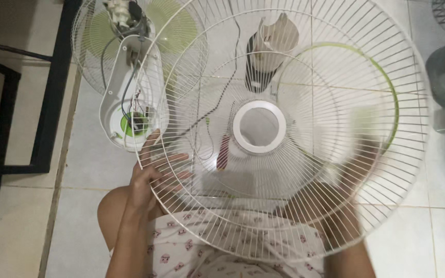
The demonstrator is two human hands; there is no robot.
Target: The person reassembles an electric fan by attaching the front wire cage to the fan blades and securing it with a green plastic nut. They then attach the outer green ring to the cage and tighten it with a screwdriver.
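Head view: both hands hold a white wire fan grille up over the lap, face-on. Left hand grips its rim with fingers spread across the wires; right hand, blurred behind the mesh, seems closed on the opposite rim. An opened fan body lies on the floor tiles. I'd judge the grille is being handled free; any next move needs both grips steady.

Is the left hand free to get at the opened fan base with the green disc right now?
Probably not as things stand: the left hand grips the rim of the white fan grille, which the right hand also holds. The fan base lies close, just beyond the rim.
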